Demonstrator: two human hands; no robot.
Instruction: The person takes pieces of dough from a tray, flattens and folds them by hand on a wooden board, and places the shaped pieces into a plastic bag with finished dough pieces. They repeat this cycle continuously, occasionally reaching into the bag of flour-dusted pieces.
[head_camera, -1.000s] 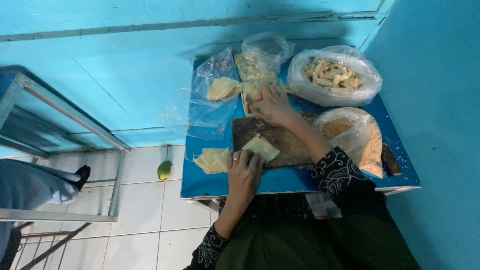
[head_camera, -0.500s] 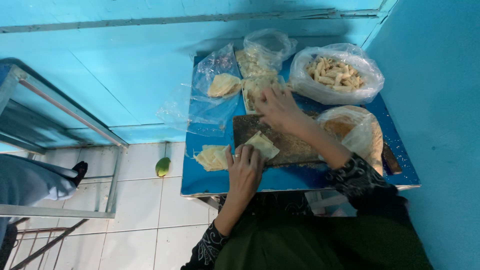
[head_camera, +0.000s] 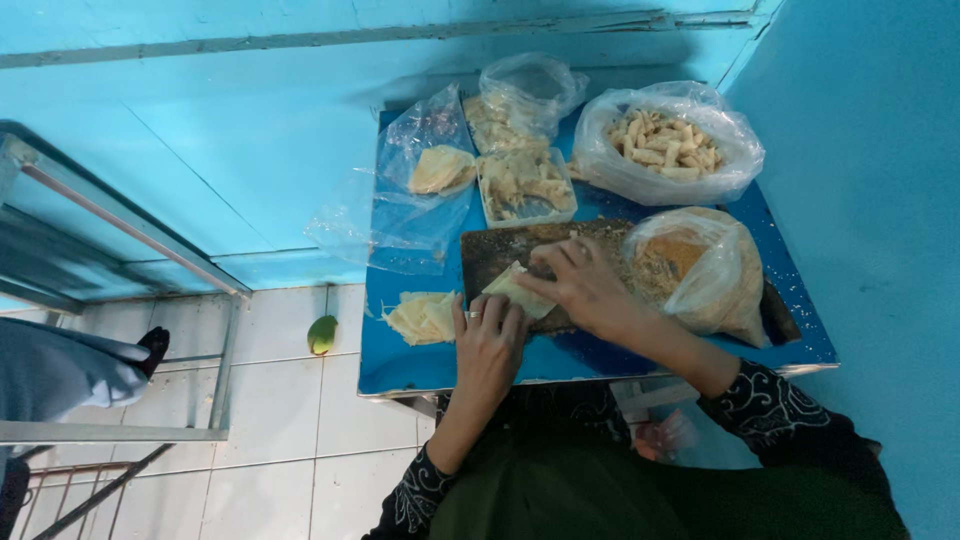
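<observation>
On a small blue table (head_camera: 430, 365) lies a dark cutting board (head_camera: 492, 256). A pale thin wrapper sheet (head_camera: 518, 292) rests on its near edge. My left hand (head_camera: 487, 340), with a ring on one finger, presses on the sheet's near side. My right hand (head_camera: 583, 287) lies over its far side, fingers pinching and folding it. Left of the board sits a small stack of the same pale sheets (head_camera: 421, 317).
At the table's back stand a plastic tub of filling (head_camera: 524, 184), a bag of finished rolls (head_camera: 668, 145), a bag of sheets (head_camera: 440, 170) and a bag of crumbs (head_camera: 690, 265). A green fruit (head_camera: 322, 334) lies on the tiled floor. A metal rack (head_camera: 120, 260) stands left.
My right hand has come back from the tub at the far side to the sheet on the board, and both hands now work on it.
</observation>
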